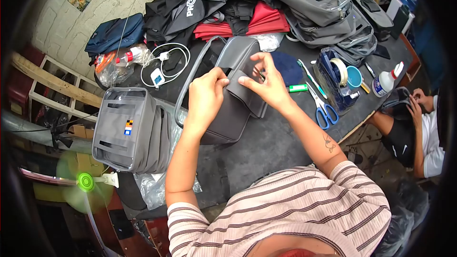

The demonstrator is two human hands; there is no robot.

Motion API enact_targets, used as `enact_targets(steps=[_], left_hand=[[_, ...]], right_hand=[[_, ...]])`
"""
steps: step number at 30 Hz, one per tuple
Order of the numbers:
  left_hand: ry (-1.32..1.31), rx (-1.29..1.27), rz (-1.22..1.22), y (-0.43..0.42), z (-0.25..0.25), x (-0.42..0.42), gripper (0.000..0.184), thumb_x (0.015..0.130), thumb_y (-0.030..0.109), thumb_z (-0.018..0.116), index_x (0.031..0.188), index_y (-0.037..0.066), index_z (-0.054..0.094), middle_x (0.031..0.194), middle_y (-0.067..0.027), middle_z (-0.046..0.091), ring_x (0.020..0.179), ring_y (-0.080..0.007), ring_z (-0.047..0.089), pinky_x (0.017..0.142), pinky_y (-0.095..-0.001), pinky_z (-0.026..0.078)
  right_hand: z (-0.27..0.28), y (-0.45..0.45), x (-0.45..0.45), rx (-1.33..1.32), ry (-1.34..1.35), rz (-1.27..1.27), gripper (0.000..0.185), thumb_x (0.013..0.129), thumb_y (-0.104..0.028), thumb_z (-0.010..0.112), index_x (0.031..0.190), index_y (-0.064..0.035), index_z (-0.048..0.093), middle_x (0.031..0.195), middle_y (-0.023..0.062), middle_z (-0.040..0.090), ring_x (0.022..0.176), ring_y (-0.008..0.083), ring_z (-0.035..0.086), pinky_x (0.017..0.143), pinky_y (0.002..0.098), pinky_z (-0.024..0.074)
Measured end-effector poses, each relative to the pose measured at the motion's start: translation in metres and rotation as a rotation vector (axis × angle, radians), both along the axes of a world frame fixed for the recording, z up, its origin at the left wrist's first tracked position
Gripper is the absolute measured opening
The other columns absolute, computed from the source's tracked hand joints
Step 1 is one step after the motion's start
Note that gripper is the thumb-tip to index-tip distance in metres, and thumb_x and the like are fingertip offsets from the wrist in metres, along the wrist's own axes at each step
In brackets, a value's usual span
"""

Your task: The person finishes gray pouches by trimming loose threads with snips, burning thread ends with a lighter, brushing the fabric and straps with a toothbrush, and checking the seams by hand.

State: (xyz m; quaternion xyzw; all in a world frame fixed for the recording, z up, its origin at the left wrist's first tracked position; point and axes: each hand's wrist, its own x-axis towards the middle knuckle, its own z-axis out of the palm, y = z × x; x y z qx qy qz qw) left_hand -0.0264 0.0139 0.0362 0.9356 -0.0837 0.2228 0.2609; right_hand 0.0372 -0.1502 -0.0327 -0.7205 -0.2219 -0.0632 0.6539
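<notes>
Nearest the camera is the striped shirt (pixel 285 204) of the person at work. Beyond it, on the table (pixel 266 157), rests the grey bag (pixel 223 123), tilted between both hands. The left hand (pixel 208 91) pinches its upper edge between thumb and fingers. The right hand (pixel 267 81) sets its thumb against the flap (pixel 240 91), fingers arched apart from it; whether they grip anything behind cannot be told.

Risk, as judged: should the left pinch loosen, the bag could tip and drag the flap askew. The scissors (pixel 324 114) lie near the right forearm (pixel 312 133); a wide sweep could knock them off the right edge.

Containers: the tray (pixel 330 82), right, holds a tape roll (pixel 337 60) and a blue round item (pixel 353 76). The white bottle (pixel 384 84), farther right, is capped; contents not visible. Far left, a clear bag (pixel 120 76) appears to hold a red-labelled bottle (pixel 124 58).
</notes>
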Motion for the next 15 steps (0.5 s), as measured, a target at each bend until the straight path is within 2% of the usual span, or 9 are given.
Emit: enact_targets(steps=[1,3,4,5,6,7,8,11,15], left_hand=[[0.022,-0.062,0.04,0.001,-0.004,0.0,0.006,0.081,0.001,0.062,0.086,-0.002,0.061,0.071,-0.013,0.065,0.065,-0.0278,0.065,0.063,-0.0337,0.049],[0.005,-0.129,0.031,0.004,-0.012,0.001,0.004,0.082,0.0,0.059,0.086,-0.003,0.06,0.076,-0.0137,0.065,0.067,-0.0268,0.065,0.065,-0.0329,0.049],[-0.012,-0.194,0.021,0.005,-0.014,0.001,0.003,0.084,-0.001,0.057,0.087,-0.003,0.058,0.081,-0.0144,0.065,0.07,-0.0258,0.065,0.066,-0.0321,0.05],[-0.012,-0.195,0.022,0.006,-0.015,0.001,0.003,0.084,-0.001,0.057,0.087,-0.003,0.058,0.081,-0.0144,0.065,0.07,-0.0258,0.065,0.066,-0.0321,0.05],[-0.059,-0.147,-0.016,0.006,-0.013,0.001,0.003,0.086,-0.001,0.055,0.088,-0.004,0.057,0.09,-0.0154,0.062,0.075,-0.0249,0.064,0.069,-0.0317,0.05],[-0.106,-0.098,-0.053,0.006,-0.012,0.0,0.004,0.088,-0.002,0.053,0.088,-0.004,0.056,0.1,-0.0163,0.059,0.08,-0.0241,0.064,0.072,-0.0313,0.05],[0.021,-0.157,-0.04,0.005,-0.008,-0.003,0.006,0.089,-0.001,0.053,0.086,-0.005,0.056,0.114,-0.0162,0.049,0.089,-0.0234,0.061,0.076,-0.0315,0.051],[-0.018,-0.263,-0.087,0.011,-0.02,0.002,0.005,0.086,0.002,0.056,0.09,-0.001,0.058,0.118,-0.0149,0.049,0.08,-0.0306,0.063,0.07,-0.0383,0.05],[-0.055,-0.267,-0.101,0.012,-0.019,0.002,0.005,0.086,0.002,0.057,0.087,-0.003,0.059,0.117,-0.0143,0.048,0.081,-0.0254,0.063,0.071,-0.0358,0.051]], right_hand=[[0.002,-0.003,-0.003,-0.001,-0.001,-0.001,0.054,0.075,-0.023,0.077,0.114,-0.0061,0.045,0.082,0.004,0.049,0.073,0.0156,0.052,0.068,0.031,0.0458],[0.007,-0.007,-0.01,-0.121,-0.243,-0.142,0.047,0.08,-0.025,0.07,0.112,-0.0042,0.043,0.093,0.0101,0.05,0.078,0.0249,0.057,0.07,0.0373,0.0476],[0.017,-0.012,-0.018,-0.179,-0.181,-0.078,0.037,0.084,-0.02,0.064,0.109,-0.0022,0.044,0.099,0.0132,0.049,0.083,0.031,0.06,0.072,0.0402,0.0487],[0.02,-0.012,-0.021,-0.208,-0.23,-0.042,0.033,0.084,-0.018,0.063,0.108,-0.002,0.045,0.098,0.0139,0.05,0.083,0.0324,0.06,0.071,0.0411,0.0488],[0.021,-0.011,-0.024,-0.237,-0.279,-0.005,0.03,0.085,-0.016,0.062,0.106,-0.0018,0.046,0.098,0.0147,0.05,0.083,0.0339,0.06,0.07,0.042,0.0489],[0.023,-0.01,-0.028,-0.307,-0.366,-0.039,0.029,0.084,-0.016,0.063,0.107,-0.0019,0.052,0.096,0.014,0.051,0.079,0.0335,0.06,0.067,0.0423,0.0489],[0.027,-0.009,-0.031,-0.306,-0.367,-0.037,0.029,0.084,-0.016,0.063,0.107,-0.0019,0.052,0.096,0.014,0.051,0.079,0.0335,0.06,0.067,0.0423,0.0489],[0.032,-0.005,-0.037,-0.466,-0.522,-0.062,0.039,0.081,-0.019,0.066,0.116,-0.0042,0.058,0.087,0.01,0.051,0.07,0.027,0.061,0.062,0.0376,0.0486],[0.026,-0.001,-0.039,-0.596,-0.607,-0.102,0.04,0.08,-0.02,0.065,0.116,-0.0048,0.058,0.086,0.0096,0.051,0.069,0.025,0.061,0.06,0.0365,0.048]])
